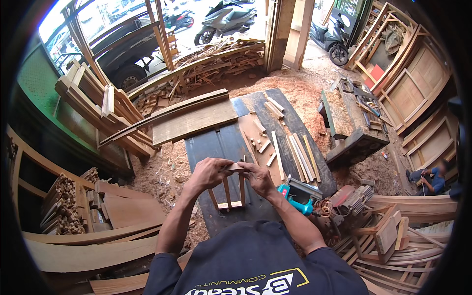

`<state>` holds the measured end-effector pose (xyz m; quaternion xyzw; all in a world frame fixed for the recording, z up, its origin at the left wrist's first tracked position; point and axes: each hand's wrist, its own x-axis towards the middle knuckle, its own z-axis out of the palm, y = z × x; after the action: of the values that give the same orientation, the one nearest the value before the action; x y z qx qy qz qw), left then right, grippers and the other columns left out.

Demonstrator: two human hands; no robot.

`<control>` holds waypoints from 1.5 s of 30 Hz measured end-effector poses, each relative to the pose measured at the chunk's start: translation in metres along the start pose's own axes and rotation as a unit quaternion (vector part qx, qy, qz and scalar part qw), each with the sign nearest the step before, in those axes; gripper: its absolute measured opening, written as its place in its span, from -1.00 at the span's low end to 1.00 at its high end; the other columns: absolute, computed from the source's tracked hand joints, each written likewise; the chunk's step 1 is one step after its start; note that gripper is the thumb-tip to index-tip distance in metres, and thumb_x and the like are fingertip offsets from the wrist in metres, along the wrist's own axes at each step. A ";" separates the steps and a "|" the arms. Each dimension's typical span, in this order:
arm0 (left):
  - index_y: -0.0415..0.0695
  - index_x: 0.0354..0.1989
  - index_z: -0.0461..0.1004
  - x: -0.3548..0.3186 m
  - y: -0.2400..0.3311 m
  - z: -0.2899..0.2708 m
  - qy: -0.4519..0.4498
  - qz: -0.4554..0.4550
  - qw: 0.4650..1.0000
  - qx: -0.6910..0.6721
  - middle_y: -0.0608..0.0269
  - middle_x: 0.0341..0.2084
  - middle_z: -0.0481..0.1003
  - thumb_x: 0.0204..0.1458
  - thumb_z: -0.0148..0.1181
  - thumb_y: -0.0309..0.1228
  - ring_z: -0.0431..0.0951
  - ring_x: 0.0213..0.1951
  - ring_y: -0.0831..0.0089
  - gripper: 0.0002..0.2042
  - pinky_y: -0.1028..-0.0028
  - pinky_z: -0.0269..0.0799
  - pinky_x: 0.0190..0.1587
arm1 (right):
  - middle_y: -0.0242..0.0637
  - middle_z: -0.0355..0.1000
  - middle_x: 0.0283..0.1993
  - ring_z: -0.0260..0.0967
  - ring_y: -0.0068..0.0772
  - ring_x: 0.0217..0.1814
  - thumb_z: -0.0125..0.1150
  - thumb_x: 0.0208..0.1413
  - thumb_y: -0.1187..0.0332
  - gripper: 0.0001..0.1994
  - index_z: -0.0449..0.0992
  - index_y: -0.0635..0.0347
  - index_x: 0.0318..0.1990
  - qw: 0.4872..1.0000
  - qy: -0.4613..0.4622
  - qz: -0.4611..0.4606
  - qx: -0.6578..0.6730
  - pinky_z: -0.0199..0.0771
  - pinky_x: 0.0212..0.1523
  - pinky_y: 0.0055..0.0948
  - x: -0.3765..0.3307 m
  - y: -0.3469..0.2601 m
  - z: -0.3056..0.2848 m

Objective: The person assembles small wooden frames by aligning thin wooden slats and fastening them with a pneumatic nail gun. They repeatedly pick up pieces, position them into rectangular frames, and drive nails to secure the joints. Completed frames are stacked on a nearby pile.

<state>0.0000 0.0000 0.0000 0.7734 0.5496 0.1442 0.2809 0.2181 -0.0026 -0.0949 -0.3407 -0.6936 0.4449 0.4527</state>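
A small wooden frame of thin slats stands upright on the dark workbench just in front of me. My left hand grips the left end of its top rail. My right hand pinches the right end of that same rail. Both hands are closed on the rail, thumbs toward each other. Several loose wooden strips and small offcut blocks lie farther back on the bench.
A teal power tool rests at the bench's right edge near my right forearm. Wide planks lie across the bench's far left. Timber stacks stand left, curved frames right, sawdust covers the floor. Another person crouches far right.
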 end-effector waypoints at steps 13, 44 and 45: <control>-0.01 0.04 0.63 -0.001 -0.001 0.004 0.021 0.001 1.000 -0.011 0.03 -0.16 0.65 0.10 0.32 -0.20 0.68 -0.18 0.12 -0.66 0.23 0.56 -0.08 | -0.08 0.55 0.11 0.55 -0.25 0.11 0.23 0.17 0.57 -0.61 0.52 0.20 0.17 0.998 0.014 0.000 -0.065 0.58 0.09 -0.37 0.000 -0.010 -0.001; -0.03 0.06 0.61 0.006 -0.008 0.010 0.030 0.022 0.999 0.009 0.04 -0.14 0.64 0.14 0.28 -0.22 0.68 -0.18 0.09 -0.67 0.24 0.56 -0.07 | -0.04 0.56 0.08 0.57 -0.20 0.09 0.24 0.17 0.55 -0.61 0.52 0.19 0.18 0.994 0.017 0.006 -0.107 0.57 0.09 -0.37 0.003 -0.012 -0.002; -0.04 0.04 0.62 0.007 -0.009 0.011 0.038 0.035 0.999 0.008 0.03 -0.15 0.64 0.15 0.25 -0.24 0.68 -0.20 0.09 -0.69 0.24 0.56 -0.08 | -0.04 0.55 0.10 0.56 -0.20 0.10 0.24 0.17 0.55 -0.60 0.52 0.19 0.19 0.995 0.015 0.011 -0.101 0.57 0.09 -0.37 0.003 -0.011 -0.003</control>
<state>0.0013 0.0053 -0.0143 0.7885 0.5333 0.1791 0.2484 0.2188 -0.0032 -0.0830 -0.3993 -0.7238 0.3727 0.4217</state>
